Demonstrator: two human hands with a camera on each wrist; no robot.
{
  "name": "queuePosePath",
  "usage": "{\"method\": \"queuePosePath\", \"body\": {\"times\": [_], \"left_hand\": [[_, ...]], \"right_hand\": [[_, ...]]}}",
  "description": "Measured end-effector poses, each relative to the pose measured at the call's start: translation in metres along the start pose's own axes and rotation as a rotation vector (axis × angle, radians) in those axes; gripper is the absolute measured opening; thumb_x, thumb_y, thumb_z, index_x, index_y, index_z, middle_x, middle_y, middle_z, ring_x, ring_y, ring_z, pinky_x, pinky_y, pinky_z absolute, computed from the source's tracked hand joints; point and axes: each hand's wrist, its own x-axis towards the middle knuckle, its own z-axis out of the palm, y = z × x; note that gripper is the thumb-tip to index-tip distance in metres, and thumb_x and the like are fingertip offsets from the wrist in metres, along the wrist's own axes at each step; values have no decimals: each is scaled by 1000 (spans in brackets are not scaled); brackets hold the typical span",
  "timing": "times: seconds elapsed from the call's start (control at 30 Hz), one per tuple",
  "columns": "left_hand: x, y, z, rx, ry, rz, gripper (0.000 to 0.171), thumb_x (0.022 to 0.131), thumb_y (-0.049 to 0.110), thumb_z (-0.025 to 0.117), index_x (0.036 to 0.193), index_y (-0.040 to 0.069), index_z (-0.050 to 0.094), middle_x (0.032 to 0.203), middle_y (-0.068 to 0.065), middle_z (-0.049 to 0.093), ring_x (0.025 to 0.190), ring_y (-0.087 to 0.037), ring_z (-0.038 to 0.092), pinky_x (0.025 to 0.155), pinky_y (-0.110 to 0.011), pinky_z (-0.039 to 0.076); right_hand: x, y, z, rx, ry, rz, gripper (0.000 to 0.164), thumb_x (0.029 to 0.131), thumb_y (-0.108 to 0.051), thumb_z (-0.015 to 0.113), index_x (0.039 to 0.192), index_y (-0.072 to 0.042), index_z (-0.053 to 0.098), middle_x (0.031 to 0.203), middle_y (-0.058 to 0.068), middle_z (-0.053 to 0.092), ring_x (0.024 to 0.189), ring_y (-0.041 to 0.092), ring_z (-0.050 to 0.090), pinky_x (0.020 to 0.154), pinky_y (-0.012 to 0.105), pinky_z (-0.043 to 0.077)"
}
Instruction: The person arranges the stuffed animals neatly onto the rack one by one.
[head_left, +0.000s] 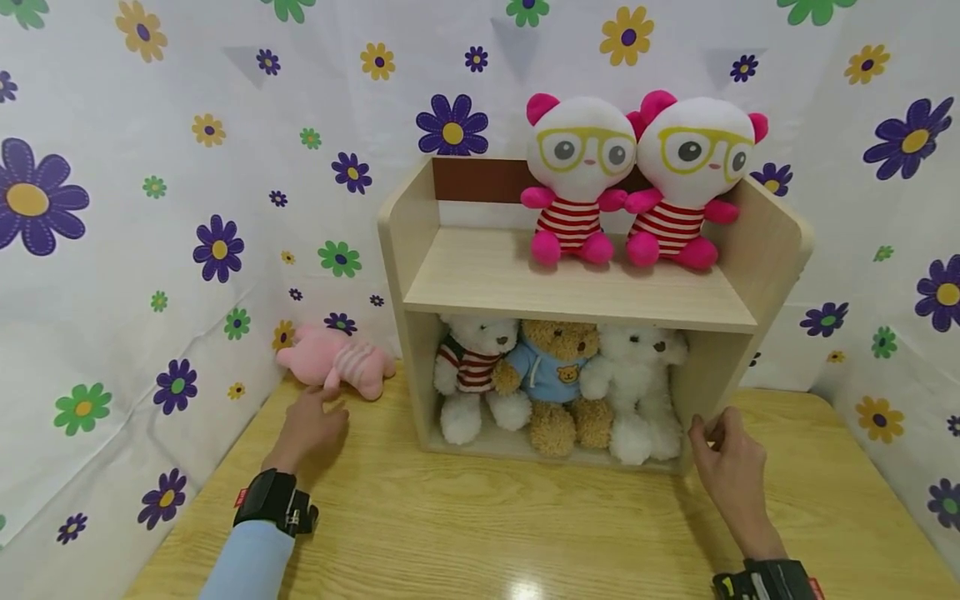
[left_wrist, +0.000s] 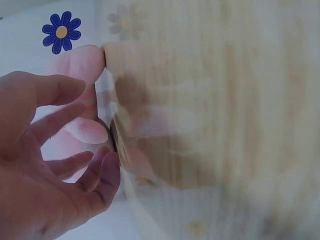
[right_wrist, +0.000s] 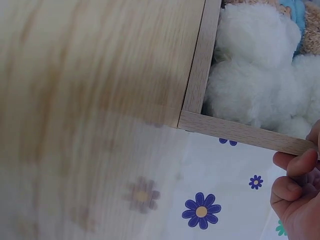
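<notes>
A pink plush toy [head_left: 333,362] with a pale striped middle lies on its side at the table's far left. My left hand [head_left: 309,429] reaches its near side, and in the left wrist view the fingers of this left hand [left_wrist: 55,155] are spread and loosely bent before the pink plush toy [left_wrist: 87,65]. Whether they touch it is unclear. At the lower right of the small wooden shelf [head_left: 577,312], my right hand [head_left: 731,471] pinches the side panel's front edge; the right wrist view shows its fingers [right_wrist: 292,187] curled at that panel.
Two pink-and-white plush toys with yellow glasses [head_left: 577,154] sit on the upper level. Below sit a white bear in a striped shirt [head_left: 476,367], a brown bear in blue [head_left: 558,375] and a white plush [head_left: 637,392]. A flowered cloth [head_left: 247,167] hangs behind the wooden table [head_left: 480,525].
</notes>
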Motion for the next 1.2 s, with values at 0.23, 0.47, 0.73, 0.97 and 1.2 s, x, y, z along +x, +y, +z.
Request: {"method": "queuePosePath", "body": {"times": [0.23, 0.47, 0.73, 0.97, 1.2], "left_hand": [[4, 3, 3, 38, 38, 39, 48, 94, 22, 61, 130, -10, 62, 137, -35, 56, 125, -56, 52, 106, -64, 41], [-11, -8, 6, -68, 234, -72, 53, 100, 46, 57, 120, -2, 68, 125, -27, 66, 115, -46, 60, 93, -57, 49], [-19, -2, -11, -178, 484, -158, 43, 95, 36, 68, 103, -7, 67, 105, -28, 62, 96, -39, 59, 75, -39, 40], [-23, 28, -38, -213, 571, -60, 14, 87, 6, 65, 91, -5, 70, 96, -22, 59, 88, -28, 53, 75, -34, 36], [-34, 43, -46, -15, 161, 88, 31, 85, 3, 63, 115, -2, 60, 116, -24, 60, 98, -36, 59, 81, -43, 51]], "right_hand": [[0, 1, 0, 1, -15, 26, 20, 85, 5, 73, 82, -1, 54, 60, 9, 59, 54, -10, 38, 43, 11, 31], [0, -2, 1, 5, -16, 34, 19, 84, 5, 73, 83, 0, 54, 61, 9, 58, 54, -10, 36, 43, 11, 30], [2, -2, -2, 0, -5, 45, 19, 84, 4, 73, 82, 0, 54, 61, 11, 60, 54, -10, 40, 43, 11, 32], [4, -2, 1, 3, -8, 32, 19, 85, 3, 72, 82, 0, 53, 60, 9, 58, 55, -12, 35, 43, 13, 30], [0, -2, 1, 12, 2, 2, 22, 82, 7, 73, 81, 0, 52, 58, 7, 54, 54, -13, 32, 42, 13, 28]]}}
